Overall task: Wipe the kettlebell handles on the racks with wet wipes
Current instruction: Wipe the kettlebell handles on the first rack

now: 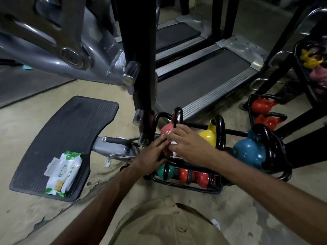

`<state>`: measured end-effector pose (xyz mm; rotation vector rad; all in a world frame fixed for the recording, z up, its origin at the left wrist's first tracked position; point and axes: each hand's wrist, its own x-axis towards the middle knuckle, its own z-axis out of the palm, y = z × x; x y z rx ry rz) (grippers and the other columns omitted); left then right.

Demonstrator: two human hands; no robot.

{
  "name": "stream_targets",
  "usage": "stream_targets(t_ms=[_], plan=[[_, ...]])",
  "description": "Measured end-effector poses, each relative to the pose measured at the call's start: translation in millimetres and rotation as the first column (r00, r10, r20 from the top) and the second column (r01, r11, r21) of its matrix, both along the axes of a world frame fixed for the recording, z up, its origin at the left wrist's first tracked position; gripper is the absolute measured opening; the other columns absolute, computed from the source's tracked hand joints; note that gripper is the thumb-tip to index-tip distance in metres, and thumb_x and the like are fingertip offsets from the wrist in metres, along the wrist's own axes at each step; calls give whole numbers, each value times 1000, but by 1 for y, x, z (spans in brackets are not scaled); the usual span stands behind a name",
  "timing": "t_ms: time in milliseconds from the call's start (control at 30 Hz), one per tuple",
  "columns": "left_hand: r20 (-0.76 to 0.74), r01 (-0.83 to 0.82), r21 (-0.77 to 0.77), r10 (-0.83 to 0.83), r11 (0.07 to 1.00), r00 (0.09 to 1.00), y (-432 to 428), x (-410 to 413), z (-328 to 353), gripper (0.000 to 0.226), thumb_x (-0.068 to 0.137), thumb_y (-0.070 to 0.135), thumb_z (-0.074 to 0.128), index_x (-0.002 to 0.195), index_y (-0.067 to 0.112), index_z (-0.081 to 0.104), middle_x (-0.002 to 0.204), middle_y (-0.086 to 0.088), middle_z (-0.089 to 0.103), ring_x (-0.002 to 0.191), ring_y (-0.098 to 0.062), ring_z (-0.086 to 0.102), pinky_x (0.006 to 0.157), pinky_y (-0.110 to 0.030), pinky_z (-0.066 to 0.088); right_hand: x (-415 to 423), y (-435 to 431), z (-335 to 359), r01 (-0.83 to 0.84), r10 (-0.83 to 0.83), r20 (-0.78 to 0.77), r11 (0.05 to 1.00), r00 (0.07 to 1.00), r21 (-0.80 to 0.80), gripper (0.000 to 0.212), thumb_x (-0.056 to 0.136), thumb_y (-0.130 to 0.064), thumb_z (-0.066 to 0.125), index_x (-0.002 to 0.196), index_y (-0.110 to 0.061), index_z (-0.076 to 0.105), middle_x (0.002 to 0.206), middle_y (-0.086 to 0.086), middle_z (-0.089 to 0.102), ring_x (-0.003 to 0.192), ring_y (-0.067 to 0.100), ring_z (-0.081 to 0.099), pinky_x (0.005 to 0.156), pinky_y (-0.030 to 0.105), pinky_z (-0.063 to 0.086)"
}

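Observation:
A low black rack (pixel 185 185) holds coloured kettlebells. On its upper tier sit a pink kettlebell (pixel 167 129) with a black handle (pixel 178 115), a yellow kettlebell (pixel 208 136) and a blue kettlebell (pixel 249 152). My right hand (pixel 187 145) grips a crumpled white wet wipe (pixel 174 152) against the pink kettlebell's body, just below its handle. My left hand (pixel 150 156) lies with straight fingers on the pink kettlebell's near side. The lower tier holds a green kettlebell (pixel 163 172) and two red-orange ones (pixel 202 179).
A wet wipes pack (pixel 62 172) lies on a black ribbed pedal (pixel 67 138) at the left. A black machine post (pixel 141 68) rises just behind the rack. Treadmills (pixel 203 76) stand beyond. More red kettlebells (pixel 261 105) sit on a second rack at the right.

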<state>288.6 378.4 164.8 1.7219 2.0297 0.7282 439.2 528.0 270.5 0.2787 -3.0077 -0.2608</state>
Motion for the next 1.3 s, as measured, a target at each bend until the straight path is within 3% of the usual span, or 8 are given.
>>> stream_targets(t_ms=[200,400,633,833,1000,1067,1200,1300], plan=[[0,0,-60,0,998,1000,0,-3,0,97,88,22,75,165,29,17,173,14,3,157,-15,19,118,-43,41,29,-29,-46,234,-379,-353,891,855,-388,14,92,3,69,101,-7,75,111,12,64,104,25,57,87,26,50],[-28,13,-77,-15,997,999,1,-2,1,98,88,18,77,165,24,17,173,9,4,158,-16,17,122,-42,35,26,-66,-53,289,-828,-103,305,551,-907,24,84,8,74,90,-13,65,100,-3,59,92,5,60,79,12,45],[-7,21,-74,-22,997,1000,1,-3,1,101,88,18,78,165,27,15,173,12,1,158,-12,13,125,-35,29,18,-52,-44,155,-880,219,-168,421,-974,20,90,7,68,89,-13,67,88,-3,71,83,3,68,74,15,52],[-22,8,-75,-10,997,1000,2,-3,0,101,88,19,79,165,30,15,172,16,0,157,-12,18,124,-34,32,-8,-34,-39,-65,-868,335,-383,365,-921,11,91,1,72,95,-9,68,92,16,72,77,19,63,70,38,53],[-40,-1,-88,-2,996,999,1,-3,-1,102,89,23,79,165,32,13,172,17,-2,157,-12,18,122,-35,35,-8,-42,-40,-72,-867,300,-356,397,-932,5,96,-13,70,100,-15,68,91,-1,72,79,13,64,73,37,54],[-39,1,-82,-5,997,999,1,-3,-2,102,89,23,79,165,32,12,172,17,-2,157,-13,17,122,-36,36,5,-58,-48,37,-878,223,-229,423,-973,3,98,-20,66,100,-22,66,96,-3,69,90,14,67,80,40,58],[-52,3,-71,-7,997,999,1,-2,-2,99,89,20,78,165,27,15,173,12,1,158,-13,16,120,-39,39,21,-69,-62,237,-822,-184,358,539,-903,13,96,-1,68,100,-13,66,104,-1,58,97,8,57,83,21,50],[-13,23,-42,-23,999,1000,0,-5,-3,97,88,17,76,165,25,19,173,9,5,158,-14,16,119,-41,40,22,-56,-71,152,-427,-420,823,801,-547,11,98,4,64,97,-4,71,100,10,63,91,23,60,85,30,52]])
